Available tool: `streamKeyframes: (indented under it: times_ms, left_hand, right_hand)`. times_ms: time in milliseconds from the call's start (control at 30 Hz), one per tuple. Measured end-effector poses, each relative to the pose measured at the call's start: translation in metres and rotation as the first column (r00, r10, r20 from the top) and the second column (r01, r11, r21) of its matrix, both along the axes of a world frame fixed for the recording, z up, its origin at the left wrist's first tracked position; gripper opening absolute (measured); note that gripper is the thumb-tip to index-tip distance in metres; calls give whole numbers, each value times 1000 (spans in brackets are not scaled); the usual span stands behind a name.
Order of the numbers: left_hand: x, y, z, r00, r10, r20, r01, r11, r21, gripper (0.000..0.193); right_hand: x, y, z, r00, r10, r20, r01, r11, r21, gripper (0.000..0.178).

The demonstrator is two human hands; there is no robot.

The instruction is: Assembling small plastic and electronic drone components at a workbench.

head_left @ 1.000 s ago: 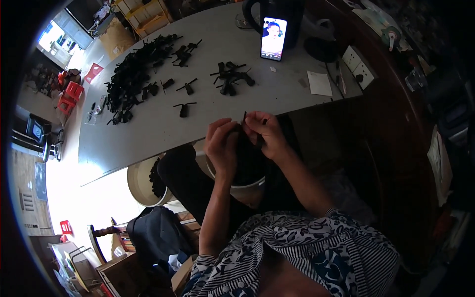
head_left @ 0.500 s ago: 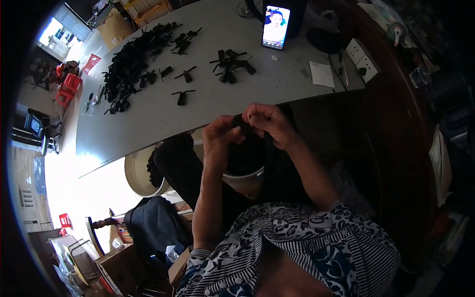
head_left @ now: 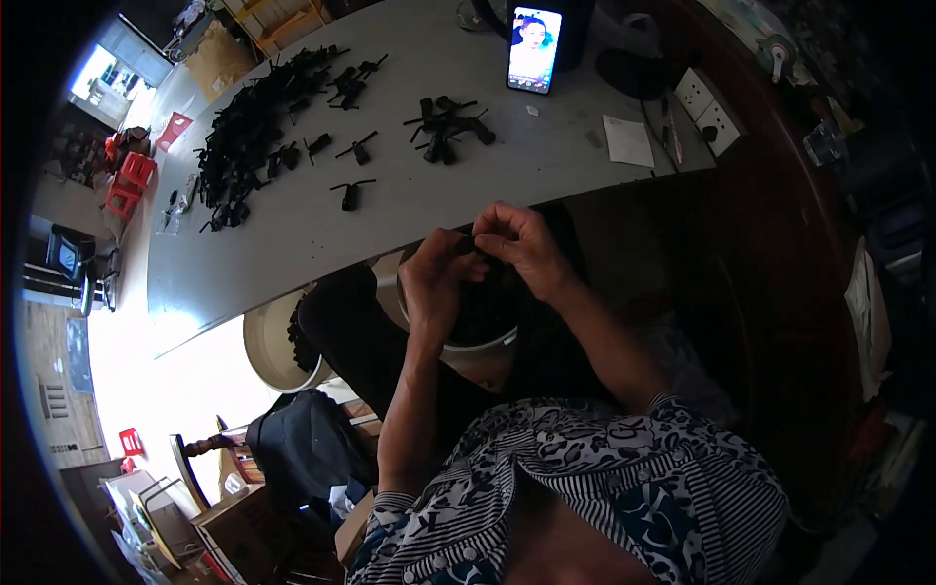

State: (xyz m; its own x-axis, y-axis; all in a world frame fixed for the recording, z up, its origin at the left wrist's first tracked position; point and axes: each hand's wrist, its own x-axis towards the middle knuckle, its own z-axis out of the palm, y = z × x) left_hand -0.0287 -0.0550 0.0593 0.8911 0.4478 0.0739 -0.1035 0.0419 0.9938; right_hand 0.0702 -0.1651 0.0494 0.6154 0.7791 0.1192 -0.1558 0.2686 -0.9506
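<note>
My left hand (head_left: 434, 278) and my right hand (head_left: 522, 246) meet just off the table's near edge, both with curled fingers. Between them is a small black part (head_left: 467, 244), mostly covered by the fingers. The left hand is wrapped round it, while the right thumb and forefinger pinch at its upper end. Under the hands, between my legs, stands a pale bucket (head_left: 499, 343) with a dark inside. On the grey table lie several similar black parts with thin crossbars, one single part (head_left: 350, 196) nearest to me and a small cluster (head_left: 448, 129) farther back.
A large heap of black parts (head_left: 244, 127) covers the table's (head_left: 292, 229) left side. At the back stands a lit phone (head_left: 533, 51), with a paper slip (head_left: 628, 142) and a socket strip (head_left: 707, 109) to its right. A second bucket (head_left: 268, 346) sits at lower left, near a dark bag (head_left: 307, 444).
My right hand has shifted slightly left and its fingers have closed in nearer to the left hand. The whole view has moved a little; the parts on the table lie as before.
</note>
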Motion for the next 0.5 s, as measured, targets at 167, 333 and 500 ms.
streamKeyframes:
  times_ms: [167, 333, 500]
  left_hand:
    - [0, -12, 7, 994, 111, -6, -107, 971, 215, 17]
    - [-10, -14, 9, 963, 244, 113, -259, 721, 643, 18]
    - [-13, -11, 1, 950, 226, 214, -310, 632, 710, 21]
  right_hand:
    - [-14, 11, -18, 990, -122, -74, 125, 991, 38, 11]
    - [-27, 16, -2, 988, -116, -105, 123, 990, 65, 17]
    - [-29, 16, 1, 969, -39, -243, 50, 998, 37, 14]
